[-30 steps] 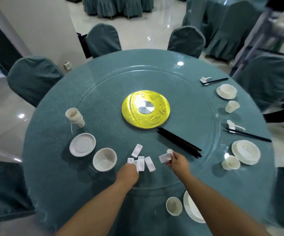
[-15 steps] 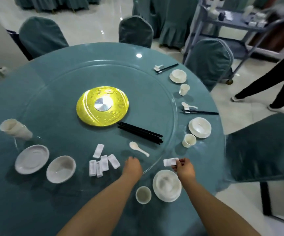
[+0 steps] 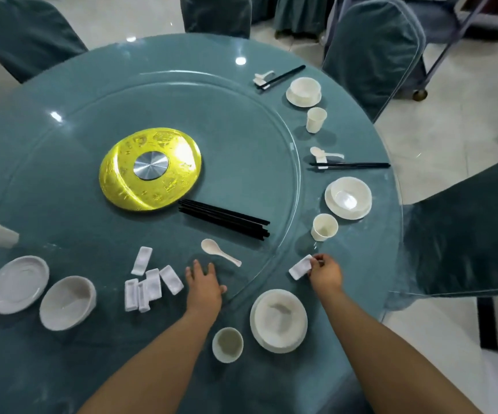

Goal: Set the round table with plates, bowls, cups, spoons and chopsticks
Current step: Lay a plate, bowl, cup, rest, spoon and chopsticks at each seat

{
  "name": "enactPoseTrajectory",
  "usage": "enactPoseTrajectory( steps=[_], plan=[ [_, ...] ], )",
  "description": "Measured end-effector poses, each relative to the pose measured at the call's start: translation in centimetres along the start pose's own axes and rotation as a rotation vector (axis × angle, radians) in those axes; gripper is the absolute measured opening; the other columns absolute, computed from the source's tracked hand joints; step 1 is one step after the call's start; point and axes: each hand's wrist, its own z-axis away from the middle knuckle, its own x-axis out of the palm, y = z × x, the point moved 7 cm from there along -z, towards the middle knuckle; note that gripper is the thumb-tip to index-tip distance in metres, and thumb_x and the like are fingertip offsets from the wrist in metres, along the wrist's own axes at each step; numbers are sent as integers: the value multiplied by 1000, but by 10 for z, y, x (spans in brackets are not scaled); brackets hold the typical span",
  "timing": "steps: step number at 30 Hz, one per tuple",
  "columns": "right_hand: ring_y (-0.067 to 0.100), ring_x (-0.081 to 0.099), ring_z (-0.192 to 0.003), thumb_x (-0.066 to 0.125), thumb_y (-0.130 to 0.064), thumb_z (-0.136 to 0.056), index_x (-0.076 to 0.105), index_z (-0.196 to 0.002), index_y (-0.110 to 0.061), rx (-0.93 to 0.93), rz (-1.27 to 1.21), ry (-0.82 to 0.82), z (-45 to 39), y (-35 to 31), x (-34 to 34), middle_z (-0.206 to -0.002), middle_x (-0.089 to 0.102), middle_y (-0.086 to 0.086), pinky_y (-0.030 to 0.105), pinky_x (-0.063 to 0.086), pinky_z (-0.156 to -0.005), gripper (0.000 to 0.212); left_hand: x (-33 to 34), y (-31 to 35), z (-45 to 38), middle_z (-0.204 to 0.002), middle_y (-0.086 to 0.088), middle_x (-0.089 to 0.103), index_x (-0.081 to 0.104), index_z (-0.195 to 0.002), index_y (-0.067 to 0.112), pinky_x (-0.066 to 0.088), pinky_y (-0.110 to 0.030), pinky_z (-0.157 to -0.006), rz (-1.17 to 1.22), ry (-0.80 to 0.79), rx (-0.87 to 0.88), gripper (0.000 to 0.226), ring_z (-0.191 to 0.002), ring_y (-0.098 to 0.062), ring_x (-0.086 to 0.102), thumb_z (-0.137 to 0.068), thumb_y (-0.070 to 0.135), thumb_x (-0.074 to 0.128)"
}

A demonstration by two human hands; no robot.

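A: What is seen at the left of the round teal-clothed table [image 3: 62, 369]?

B: A flat white plate [image 3: 17, 283] and a white bowl [image 3: 67, 303] are set side by side, and a cluster of small white ceramic rests [image 3: 152, 282] is laid just right of them on the glass turntable [image 3: 241, 138].

A: And the left hand [image 3: 204, 286]?

B: It is laid flat on the glass with the fingers straight and slightly spread; nothing is held. A white ceramic spoon [image 3: 220, 251] is lying just beyond it, near the bundle of black chopsticks [image 3: 225, 219].

A: The right hand [image 3: 325, 271]?

B: One white rectangular rest [image 3: 301, 266] is pinched between thumb and fingertips, low over the cloth (contact cannot be told), between a white cup [image 3: 324, 227] and the near stacked bowl and plate [image 3: 279, 319].

A: Which step is judged to be in hand?

B: The rest is being placed. Next, the spoon and a chopstick pair would probably be fetched and laid across it.
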Motion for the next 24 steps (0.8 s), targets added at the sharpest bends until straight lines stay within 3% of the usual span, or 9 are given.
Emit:
enactPoseTrajectory(
  steps=[4,11,15,20,24],
  plan=[
    [30,62,-95,55,-15,-95,66,-105,-6,-23,58,0,-11,1,7,-103,69,13,33,46,-82,17,5,-2,-1,-161,-23,-1,12,-157,15,7,-43,-123,-38,-12,-9,72,-149,-42,0,-100,44,47],
    [29,63,-99,56,-20,-94,66,-112,-8,-51,104,55,-18,1,8,-107,70,10,27,42,-80,23,16,-15,-3,-164,-10,-11,9,-157,21,30,-48,-116,17,-63,-34,73,-151,-35,-8,-100,39,50],
    [31,61,-98,54,-20,-94,65,-109,-7,-99,133,133,-5,-4,7,-106,66,13,34,45,-85,23,19,-28,-3,-164,-11,-11,8,-157,21,29,-49,-116,3,-75,-25,73,-150,-35,-9,-100,39,50],
    [17,55,-85,54,-23,-96,66,-101,-11,-347,227,71,23,-37,40,-100,63,7,27,40,-78,18,24,-41,-5,-163,-12,-14,5,-158,21,22,-45,-120,-38,-112,-15,74,-150,-36,-11,-101,40,47],
    [20,58,-94,56,-24,-96,67,-106,-12,-566,344,-75,47,-78,91,-105,61,3,23,39,-82,19,28,-52,-4,-163,-12,-15,3,-158,21,19,-46,-121,-44,-124,-5,74,-150,-36,-13,-101,41,47]
  ],
)
